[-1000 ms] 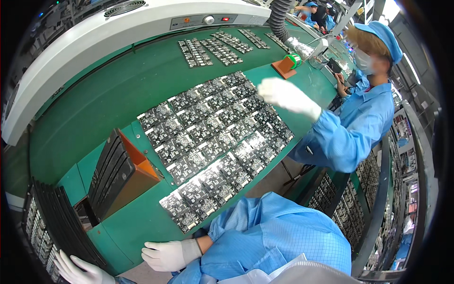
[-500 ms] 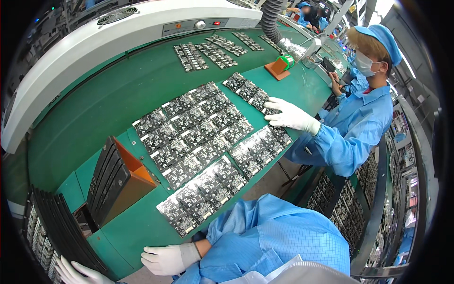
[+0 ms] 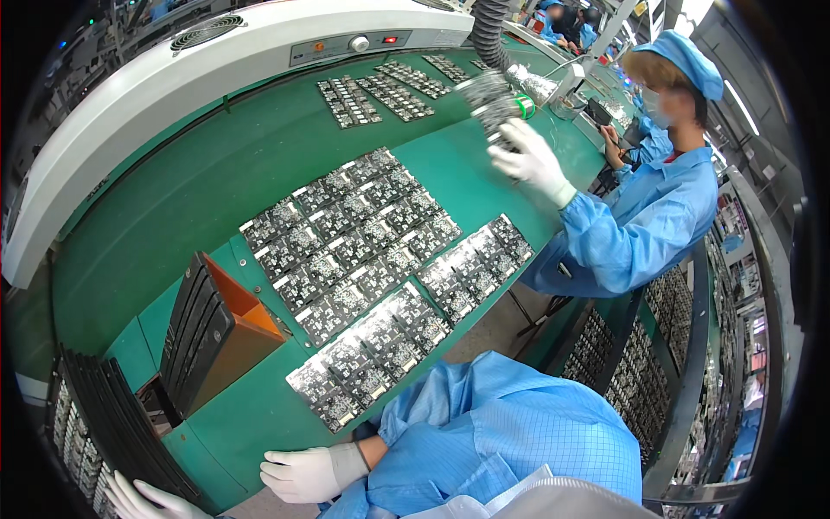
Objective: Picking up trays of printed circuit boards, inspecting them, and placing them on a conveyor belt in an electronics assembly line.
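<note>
My left hand (image 3: pixel 149 500), in a white glove, is at the lower left edge with its fingers apart, next to a rack of upright circuit boards (image 3: pixel 76 432). Whether it touches a board I cannot tell. My right hand (image 3: pixel 303 474), also gloved, rests near the table's front edge with fingers extended and nothing visible in it. Beyond it, a bright circuit board panel (image 3: pixel 372 355) lies at the front of the green table (image 3: pixel 229 441). Behind that is a block of several panels (image 3: pixel 350 242), with another panel (image 3: pixel 475 268) to the right.
Left of the panels stands an orange and black angled holder (image 3: pixel 220 333). Across the table, a co-worker's gloved hand (image 3: pixel 534 160) lifts a blurred board panel (image 3: pixel 493 108). More panels (image 3: pixel 398 95) lie under the white machine hood (image 3: pixel 233 69). Racks of boards (image 3: pixel 635 372) stand at right.
The co-worker's hand has raised a board panel off the table and moved it away toward the back. My two hands have hardly moved.
</note>
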A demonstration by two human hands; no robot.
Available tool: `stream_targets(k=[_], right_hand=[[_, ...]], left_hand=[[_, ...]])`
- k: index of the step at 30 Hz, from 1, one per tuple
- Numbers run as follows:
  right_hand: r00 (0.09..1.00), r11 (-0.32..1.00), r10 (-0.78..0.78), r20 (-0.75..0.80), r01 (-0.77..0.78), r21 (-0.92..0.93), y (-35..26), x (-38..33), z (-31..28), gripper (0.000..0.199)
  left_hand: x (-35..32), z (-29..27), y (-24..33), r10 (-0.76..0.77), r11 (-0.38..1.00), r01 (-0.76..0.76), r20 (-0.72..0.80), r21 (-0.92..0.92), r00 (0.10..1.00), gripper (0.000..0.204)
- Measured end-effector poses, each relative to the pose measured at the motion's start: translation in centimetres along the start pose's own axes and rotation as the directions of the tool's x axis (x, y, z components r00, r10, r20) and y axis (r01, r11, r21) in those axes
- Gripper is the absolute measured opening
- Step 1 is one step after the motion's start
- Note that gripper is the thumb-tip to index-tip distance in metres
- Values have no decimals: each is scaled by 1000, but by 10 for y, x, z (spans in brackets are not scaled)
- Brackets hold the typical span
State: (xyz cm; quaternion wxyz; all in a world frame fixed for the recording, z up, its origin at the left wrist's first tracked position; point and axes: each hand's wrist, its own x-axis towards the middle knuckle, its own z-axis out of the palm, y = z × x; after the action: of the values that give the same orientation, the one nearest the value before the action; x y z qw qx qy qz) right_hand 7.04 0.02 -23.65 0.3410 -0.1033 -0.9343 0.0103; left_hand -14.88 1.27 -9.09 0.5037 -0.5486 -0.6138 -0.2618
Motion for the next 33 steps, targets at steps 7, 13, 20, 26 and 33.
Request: stream_targets(k=[7, 13, 20, 26, 33], right_hand=[[1000, 1000, 2, 5, -2, 15, 1, 1, -4, 32], [1000, 1000, 5, 21, -6, 27, -1, 0, -1, 32], [1000, 1000, -1, 10, 1, -1, 0, 0, 0, 32], [1000, 1000, 8, 17, -8, 3, -2, 0, 2, 32], [1000, 1000, -1, 16, 1, 6, 1, 1, -5, 31]], left_hand=[[0, -1, 0, -12, 1000, 12, 1, -16, 1000, 25], [-1, -1, -1, -9, 1000, 9, 4, -6, 1000, 25], [0, -1, 1, -11, 1000, 11, 4, -7, 1000, 25], [0, -2, 1, -8, 1000, 8, 19, 9, 1000, 24], [2, -2, 1, -9, 1000, 9, 17, -11, 1000, 24]])
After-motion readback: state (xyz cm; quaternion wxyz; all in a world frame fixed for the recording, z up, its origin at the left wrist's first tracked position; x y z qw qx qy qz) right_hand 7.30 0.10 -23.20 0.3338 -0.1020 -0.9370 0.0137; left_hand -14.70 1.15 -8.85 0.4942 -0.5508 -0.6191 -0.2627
